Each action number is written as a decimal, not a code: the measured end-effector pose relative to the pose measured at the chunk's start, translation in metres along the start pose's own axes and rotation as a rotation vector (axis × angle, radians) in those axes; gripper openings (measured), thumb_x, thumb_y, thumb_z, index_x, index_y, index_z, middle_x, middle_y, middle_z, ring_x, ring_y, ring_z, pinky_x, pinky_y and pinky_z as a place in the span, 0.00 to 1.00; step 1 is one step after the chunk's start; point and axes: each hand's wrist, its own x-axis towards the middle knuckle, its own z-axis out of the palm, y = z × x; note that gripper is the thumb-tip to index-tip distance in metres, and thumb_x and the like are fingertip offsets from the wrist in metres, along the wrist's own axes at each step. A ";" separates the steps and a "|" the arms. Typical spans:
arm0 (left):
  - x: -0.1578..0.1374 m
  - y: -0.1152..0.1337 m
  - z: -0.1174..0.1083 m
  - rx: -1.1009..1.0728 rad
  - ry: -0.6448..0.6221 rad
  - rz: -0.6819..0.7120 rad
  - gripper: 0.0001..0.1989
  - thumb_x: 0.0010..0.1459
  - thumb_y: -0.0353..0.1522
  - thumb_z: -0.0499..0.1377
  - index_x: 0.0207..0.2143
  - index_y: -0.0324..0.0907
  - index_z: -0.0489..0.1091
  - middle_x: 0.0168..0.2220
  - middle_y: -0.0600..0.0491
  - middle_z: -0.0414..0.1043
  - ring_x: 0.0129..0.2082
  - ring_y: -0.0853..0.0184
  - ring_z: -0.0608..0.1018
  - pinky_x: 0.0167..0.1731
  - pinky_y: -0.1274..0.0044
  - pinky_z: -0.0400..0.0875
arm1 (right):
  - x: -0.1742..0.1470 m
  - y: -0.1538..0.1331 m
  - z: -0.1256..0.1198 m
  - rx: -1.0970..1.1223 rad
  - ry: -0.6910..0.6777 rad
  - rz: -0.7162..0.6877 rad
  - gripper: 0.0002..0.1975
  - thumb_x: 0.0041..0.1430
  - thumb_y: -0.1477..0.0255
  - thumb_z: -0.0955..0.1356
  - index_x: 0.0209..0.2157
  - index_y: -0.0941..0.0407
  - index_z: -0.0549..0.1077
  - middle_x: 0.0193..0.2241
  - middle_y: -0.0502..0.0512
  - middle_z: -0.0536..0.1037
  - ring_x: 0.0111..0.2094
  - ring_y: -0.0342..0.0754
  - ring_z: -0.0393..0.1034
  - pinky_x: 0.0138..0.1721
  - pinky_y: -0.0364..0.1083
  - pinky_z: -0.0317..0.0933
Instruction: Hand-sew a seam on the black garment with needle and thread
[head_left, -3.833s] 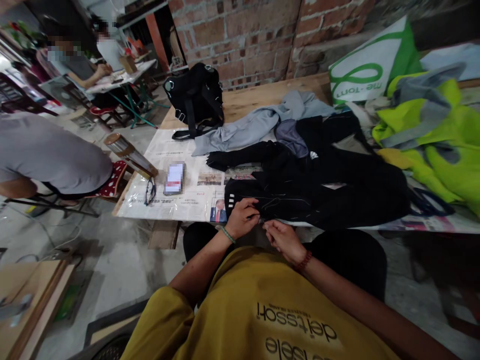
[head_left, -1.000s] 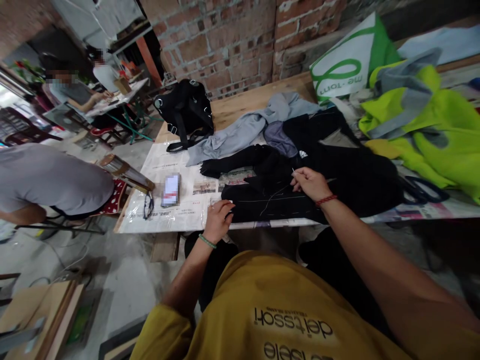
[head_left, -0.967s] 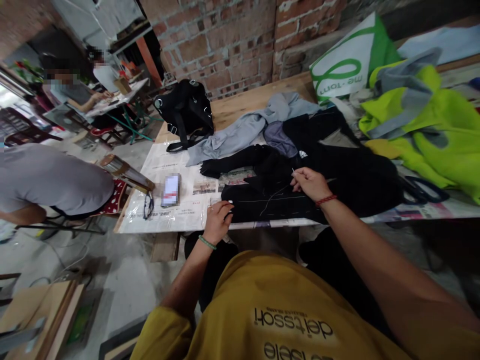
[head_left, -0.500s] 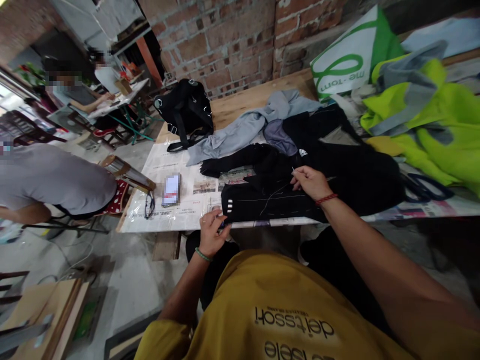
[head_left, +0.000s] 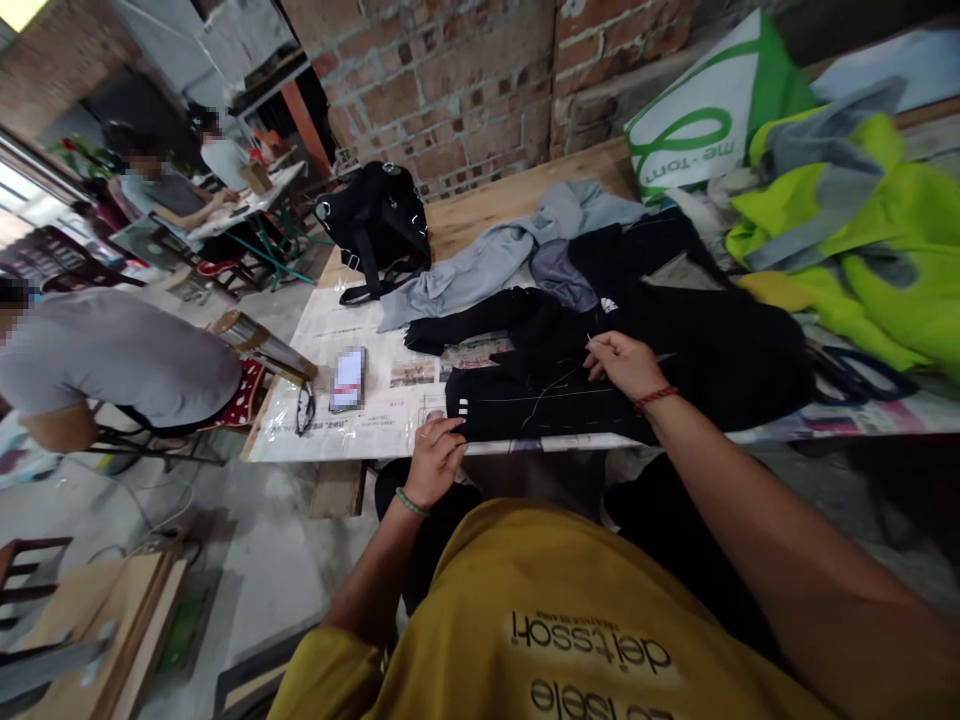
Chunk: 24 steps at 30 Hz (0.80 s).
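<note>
A black garment (head_left: pixel 720 350) lies spread along the table's near edge, with short white marks at the end of its sleeve (head_left: pixel 544 405) and a line of white thread along it. My left hand (head_left: pixel 436 460), wearing a green bracelet, pinches that sleeve end at the table edge. With a red cord at the wrist, my right hand (head_left: pixel 626 368) is above the sleeve. Its thumb and fingers close on a thin, pale needle (head_left: pixel 589 340). A loose white thread (head_left: pixel 551 388) trails from the right hand's side across the black cloth.
Blue-handled scissors (head_left: pixel 862 372) lie to the right, near a neon yellow garment (head_left: pixel 892 260). Behind are grey cloth (head_left: pixel 480 265), a black bag (head_left: pixel 382 220) and a green-white bag (head_left: pixel 712 120). A phone (head_left: pixel 348 378) and glasses (head_left: pixel 304 408) rest left. One person (head_left: pixel 135 360) sits nearby; others work beyond.
My left hand has shifted slightly up and right, its fingers closer together on the sleeve end. My right hand stays nearly in place, still pinching the needle. The view has moved slightly.
</note>
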 end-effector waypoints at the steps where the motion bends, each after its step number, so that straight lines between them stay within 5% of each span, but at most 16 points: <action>1: 0.002 -0.001 0.001 -0.052 -0.016 -0.031 0.05 0.56 0.30 0.55 0.33 0.42 0.71 0.43 0.50 0.72 0.48 0.63 0.70 0.50 0.66 0.61 | 0.000 0.000 0.000 0.002 -0.002 -0.001 0.09 0.54 0.66 0.67 0.27 0.57 0.67 0.18 0.48 0.73 0.15 0.38 0.66 0.17 0.37 0.58; 8: 0.009 -0.008 0.002 -0.330 0.019 -0.287 0.08 0.56 0.35 0.55 0.30 0.41 0.71 0.29 0.53 0.71 0.33 0.69 0.73 0.39 0.75 0.68 | 0.001 0.001 -0.001 0.024 -0.008 -0.002 0.09 0.53 0.66 0.67 0.26 0.57 0.67 0.18 0.48 0.72 0.15 0.38 0.66 0.16 0.36 0.58; 17: 0.020 -0.001 -0.004 -0.118 -0.175 0.040 0.06 0.56 0.33 0.56 0.30 0.42 0.72 0.50 0.49 0.69 0.48 0.64 0.71 0.51 0.65 0.59 | 0.000 0.001 -0.002 0.025 -0.012 0.005 0.09 0.53 0.66 0.67 0.27 0.57 0.67 0.19 0.49 0.73 0.15 0.38 0.66 0.16 0.36 0.58; 21: 0.023 0.001 -0.009 -0.121 -0.256 0.100 0.07 0.58 0.32 0.54 0.31 0.42 0.72 0.43 0.49 0.73 0.43 0.66 0.73 0.50 0.67 0.60 | 0.001 0.002 -0.002 0.030 -0.007 0.006 0.09 0.54 0.66 0.67 0.27 0.57 0.67 0.19 0.48 0.73 0.15 0.38 0.66 0.16 0.36 0.58; 24: 0.021 0.000 -0.010 -0.222 -0.151 0.005 0.08 0.58 0.33 0.54 0.31 0.42 0.71 0.36 0.49 0.73 0.39 0.67 0.73 0.46 0.69 0.64 | 0.001 0.003 -0.002 0.022 -0.005 0.013 0.09 0.54 0.66 0.67 0.27 0.57 0.67 0.19 0.48 0.73 0.15 0.38 0.66 0.17 0.37 0.59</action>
